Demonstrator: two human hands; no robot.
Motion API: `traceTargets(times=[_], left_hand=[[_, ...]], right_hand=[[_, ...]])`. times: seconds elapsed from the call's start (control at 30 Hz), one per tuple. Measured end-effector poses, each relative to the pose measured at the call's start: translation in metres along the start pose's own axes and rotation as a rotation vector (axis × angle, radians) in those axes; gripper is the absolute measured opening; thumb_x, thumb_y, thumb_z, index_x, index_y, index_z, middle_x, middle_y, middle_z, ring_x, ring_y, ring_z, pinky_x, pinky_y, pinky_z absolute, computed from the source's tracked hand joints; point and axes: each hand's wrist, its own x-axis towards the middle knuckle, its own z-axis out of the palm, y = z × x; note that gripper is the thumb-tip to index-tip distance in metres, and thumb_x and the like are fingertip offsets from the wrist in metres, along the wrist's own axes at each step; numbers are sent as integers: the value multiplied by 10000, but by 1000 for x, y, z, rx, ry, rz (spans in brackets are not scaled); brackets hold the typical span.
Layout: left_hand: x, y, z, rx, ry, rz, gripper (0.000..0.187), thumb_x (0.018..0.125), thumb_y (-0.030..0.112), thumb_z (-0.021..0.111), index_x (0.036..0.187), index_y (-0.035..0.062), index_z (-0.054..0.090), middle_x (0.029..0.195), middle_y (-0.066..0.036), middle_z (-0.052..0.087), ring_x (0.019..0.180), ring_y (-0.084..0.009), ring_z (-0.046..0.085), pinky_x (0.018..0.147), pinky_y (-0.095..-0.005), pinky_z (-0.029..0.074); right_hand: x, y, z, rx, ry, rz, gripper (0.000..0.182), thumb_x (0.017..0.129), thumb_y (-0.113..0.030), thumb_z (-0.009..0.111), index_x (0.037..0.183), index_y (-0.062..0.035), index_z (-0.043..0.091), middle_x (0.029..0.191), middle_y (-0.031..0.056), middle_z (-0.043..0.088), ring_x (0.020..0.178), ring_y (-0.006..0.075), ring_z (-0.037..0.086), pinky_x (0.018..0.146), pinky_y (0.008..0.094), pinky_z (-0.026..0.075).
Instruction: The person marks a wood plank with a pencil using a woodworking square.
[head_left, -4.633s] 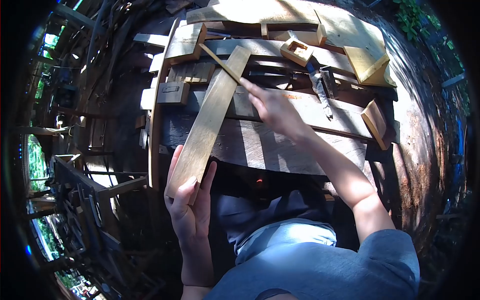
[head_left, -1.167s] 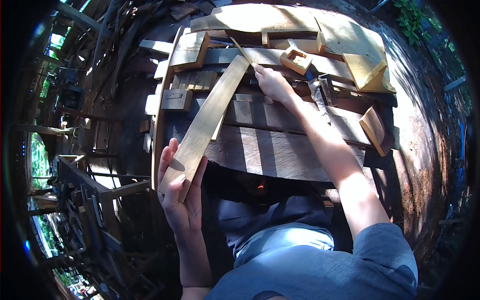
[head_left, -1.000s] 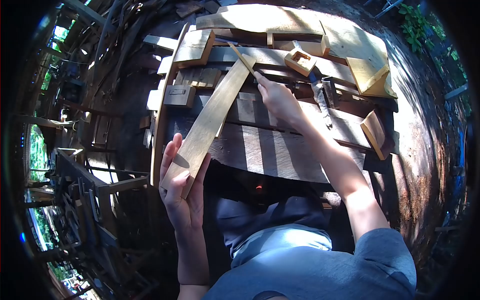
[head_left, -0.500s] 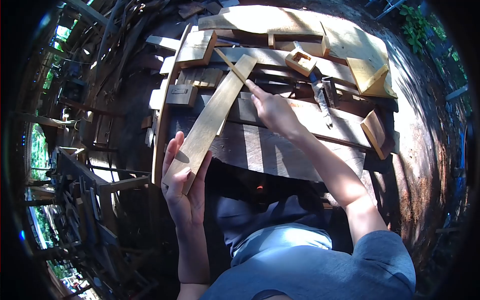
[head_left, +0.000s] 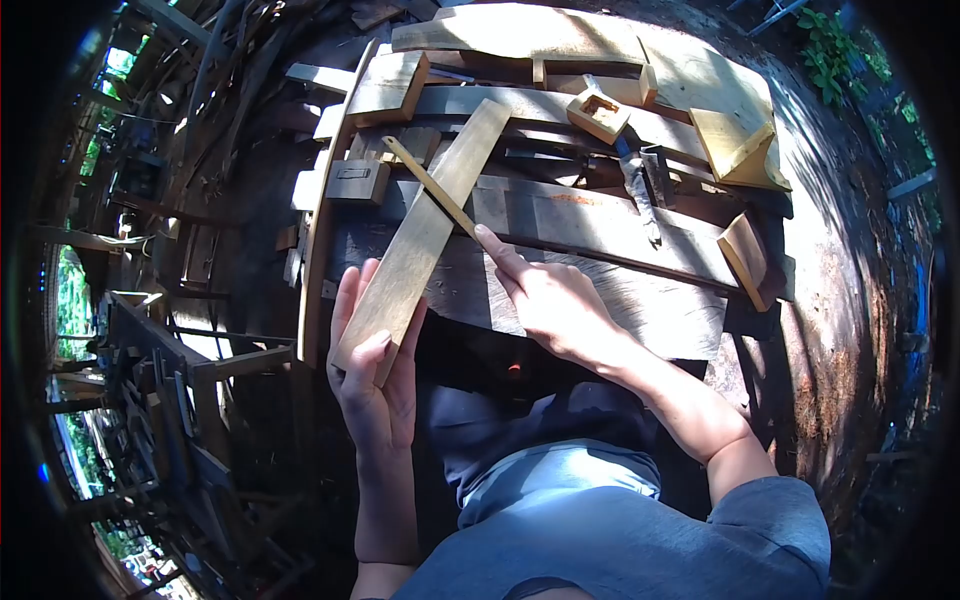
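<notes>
A long flat board (head_left: 425,240) slants up from my left hand (head_left: 378,385), whose thumb lies on its face and whose fingers are behind it. My right hand (head_left: 560,300) grips the lower right end of a thin wooden stick (head_left: 428,184), its index finger stretched along it. The stick crosses the board's face at an angle, near the middle. Beneath both lie the planks of a workbench (head_left: 600,225).
A hollowed wooden block (head_left: 600,115) and a cloth-wrapped tool (head_left: 637,190) lie on the bench. Upright angled pieces (head_left: 745,262) stand at its right. A small wooden block (head_left: 357,181) sits at the left, beside a long edge strip (head_left: 325,220).
My right hand has moved down and toward me with the stick, which now crosses the board lower down. The left hand and board have shifted only slightly.
</notes>
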Motion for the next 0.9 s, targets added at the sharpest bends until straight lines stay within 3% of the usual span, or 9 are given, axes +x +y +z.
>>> traceTargets(times=[0.07,0.1,0.23,0.3,0.43,0.5,0.7,0.87,0.9], left_hand=[[-3,0,-3,10,-15,-38,762,797,22,530,1504,-59,258,1500,-258,342,1392,-351,405,1172,-507,349],[-5,0,-4,17,-27,-70,779,802,42,547,1506,-72,233,1498,-267,329,1387,-359,407,1183,-503,334],[-10,-3,-1,49,-12,-47,768,808,38,537,1499,-94,232,1472,-270,362,1383,-353,413,1187,-488,331],[-11,-5,-3,11,-3,-67,724,817,-7,492,1492,-103,247,1458,-287,377,1362,-346,445,1172,-448,362],[-16,-10,1,-30,0,-57,702,818,-50,466,1486,-108,259,1459,-280,389,1365,-342,443,1176,-442,355],[-16,-12,1,-39,0,-65,700,816,-51,463,1484,-110,262,1459,-282,391,1366,-345,442,1176,-439,356],[-18,-11,-2,5,-1,-59,698,811,-37,469,1476,-115,274,1450,-271,403,1362,-339,449,1175,-429,359],[-14,-14,-5,-12,3,-75,692,831,10,529,1469,-110,290,1444,-254,411,1365,-311,443,1195,-471,324],[-18,-15,-3,-14,21,-72,690,832,10,530,1467,-113,291,1441,-252,415,1361,-311,447,1194,-470,326]], right_hand=[[-2,8,5,147,103,-71,491,1019,-253,478,1501,-224,385,715,218,654,641,381,666,639,519,496],[8,3,-11,154,40,16,477,1020,-253,474,1489,-207,403,825,251,679,764,416,679,709,510,509],[93,48,4,94,306,-13,442,1021,-230,448,1460,-178,447,897,279,681,854,438,671,808,513,510],[83,44,5,45,327,-48,457,1019,-231,451,1474,-192,428,859,273,678,727,426,665,746,518,523],[-12,-7,5,32,2,16,517,1029,-222,434,1532,-200,315,819,270,662,559,382,634,568,490,529],[-38,-2,25,100,63,-120,536,1037,-254,435,1548,-223,278,564,197,579,484,314,622,482,451,502],[47,22,10,211,272,-54,463,1029,-264,416,1490,-219,400,854,240,687,793,430,676,684,546,525],[-4,1,18,118,140,-61,497,1032,-241,432,1520,-217,341,765,192,690,593,368,665,571,501,532],[-22,-1,37,157,142,-46,487,1038,-273,434,1517,-255,349,722,241,642,611,407,651,578,481,509]])
